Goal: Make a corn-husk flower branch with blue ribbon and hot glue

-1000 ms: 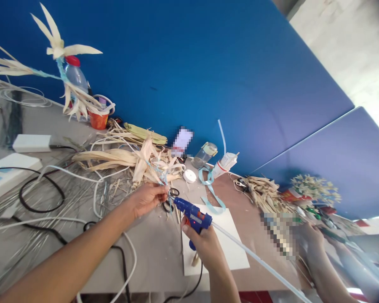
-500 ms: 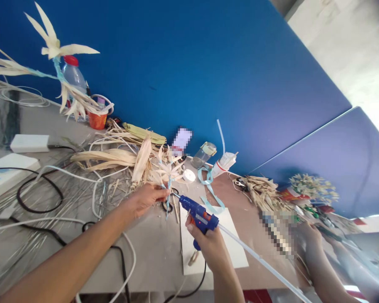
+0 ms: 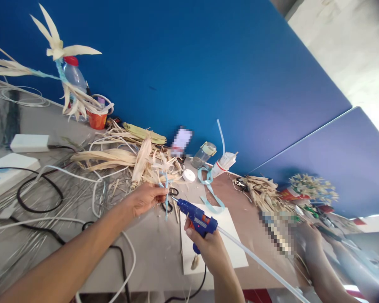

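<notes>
Pinching a small pale husk flower (image 3: 161,163) by its blue-wrapped stem (image 3: 166,184) in the left hand (image 3: 147,198), thumb and fingers together on it, in front of the heap of dry husks (image 3: 109,159). Clasping a blue glue gun (image 3: 197,218) in the right hand (image 3: 205,242), fingers closed around it, nozzle (image 3: 176,199) aimed at the stem, contact too small to tell. Under the gun, white paper (image 3: 232,250); beyond, light-blue ribbon (image 3: 213,193); well to the right, another person's hand (image 3: 307,235).
</notes>
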### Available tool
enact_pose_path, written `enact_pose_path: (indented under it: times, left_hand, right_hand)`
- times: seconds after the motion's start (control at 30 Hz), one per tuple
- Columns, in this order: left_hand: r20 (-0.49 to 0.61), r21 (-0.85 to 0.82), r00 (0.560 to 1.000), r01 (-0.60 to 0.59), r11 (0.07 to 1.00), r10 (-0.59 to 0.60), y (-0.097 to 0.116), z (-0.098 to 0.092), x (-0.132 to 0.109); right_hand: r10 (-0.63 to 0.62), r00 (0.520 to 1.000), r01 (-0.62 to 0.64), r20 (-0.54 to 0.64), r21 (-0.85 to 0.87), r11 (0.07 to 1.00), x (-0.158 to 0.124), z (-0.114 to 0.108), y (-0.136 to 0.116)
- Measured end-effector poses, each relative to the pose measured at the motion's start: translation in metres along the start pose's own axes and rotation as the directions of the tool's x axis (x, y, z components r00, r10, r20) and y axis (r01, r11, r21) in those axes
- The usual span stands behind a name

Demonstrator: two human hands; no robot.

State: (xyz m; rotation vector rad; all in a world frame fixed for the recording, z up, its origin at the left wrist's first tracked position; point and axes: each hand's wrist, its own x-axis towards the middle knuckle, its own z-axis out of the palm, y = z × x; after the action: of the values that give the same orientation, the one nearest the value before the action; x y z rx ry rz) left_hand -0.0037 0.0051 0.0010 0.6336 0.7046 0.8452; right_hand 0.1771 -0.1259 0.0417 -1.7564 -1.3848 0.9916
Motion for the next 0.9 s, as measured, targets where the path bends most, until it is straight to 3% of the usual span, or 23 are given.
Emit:
enact_pose_path:
  times: [0.2, 0.33, 0.47, 0.53, 0.67, 0.77, 0.9]
  left_hand:
    - [0.054, -0.051, 0.999, 0.009, 0.999, -0.007, 0.001, -0.003, 0.001]
    - [0.137, -0.138, 0.991, 0.018, 0.990, 0.002, 0.004, -0.006, 0.000]
    - [0.204, -0.190, 0.977, -0.020, 0.982, 0.060, 0.006, -0.006, -0.004]
    - [0.267, -0.182, 0.956, -0.072, 0.981, 0.120, 0.006, -0.006, -0.006]
    - [0.406, -0.168, 0.889, -0.156, 0.973, 0.213, 0.003, -0.008, -0.006]
    - [0.482, -0.195, 0.856, -0.107, 0.975, 0.190, 0.002, -0.010, -0.007]
    - [0.437, -0.189, 0.888, -0.067, 0.980, 0.145, 0.006, -0.008, -0.011]
  right_hand:
    - [0.019, 1.000, -0.020, 0.012, 0.060, 0.998, -0.001, -0.002, -0.004]
    - [-0.005, 1.000, 0.000, 0.014, 0.344, 0.939, 0.001, 0.000, -0.004]
    - [-0.019, 0.994, -0.064, 0.106, 0.724, 0.687, 0.011, 0.001, -0.001]
    - [-0.050, 0.982, -0.126, 0.183, 0.825, 0.551, 0.019, 0.002, -0.004]
    - [-0.063, 0.942, -0.269, 0.330, 0.853, 0.448, 0.035, 0.015, -0.020]
    - [-0.002, 0.904, -0.402, 0.427, 0.851, 0.339, 0.043, 0.031, -0.029]
    - [0.040, 0.883, -0.465, 0.468, 0.860, 0.209, 0.045, 0.050, -0.030]
